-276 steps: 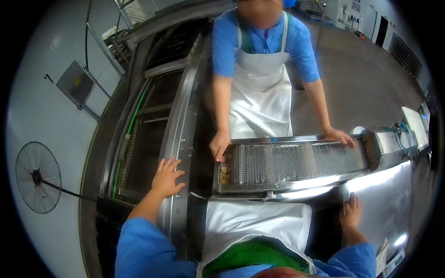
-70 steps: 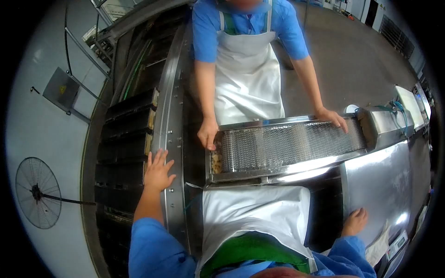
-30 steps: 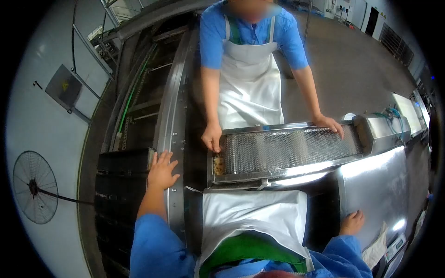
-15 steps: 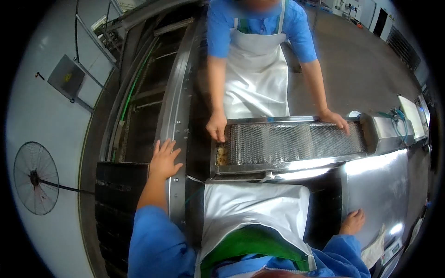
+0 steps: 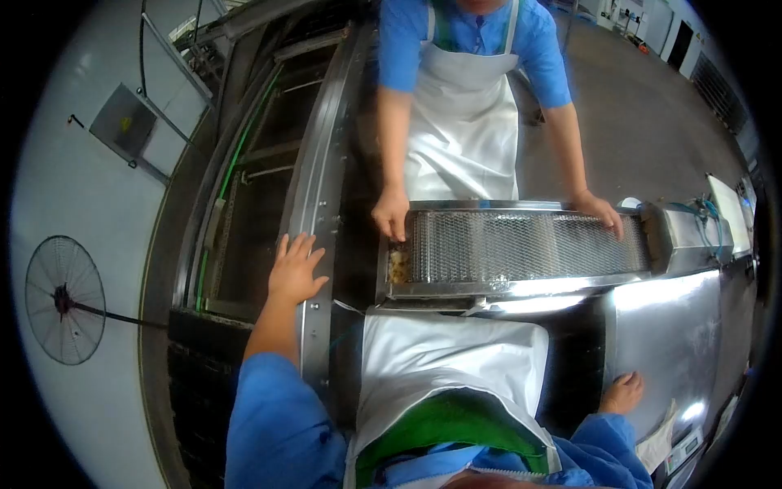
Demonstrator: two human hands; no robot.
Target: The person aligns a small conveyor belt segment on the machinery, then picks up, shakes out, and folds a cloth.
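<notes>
My left hand (image 5: 296,270) lies on the long metal rail (image 5: 322,200) of the large frame at left, its fingers spread and nothing in it. My right hand (image 5: 621,394) rests on the left edge of the smooth metal table (image 5: 664,342), fingers loosely bent, with no object seen in it. Between my hands, a narrow mesh conveyor belt (image 5: 521,244) runs across in a metal frame. Some yellowish bits (image 5: 398,266) lie at its left end.
A co-worker in a white apron (image 5: 460,138) stands across the conveyor, one hand (image 5: 393,213) at its left end, the other (image 5: 599,212) on its far side. A wall fan (image 5: 65,300) is at left. A small device with a display (image 5: 684,451) sits at lower right.
The view has shifted slightly, so the conveyor and co-worker appear a little further right. My hands stay on the rail and table; the co-worker's hands remain at the conveyor.
</notes>
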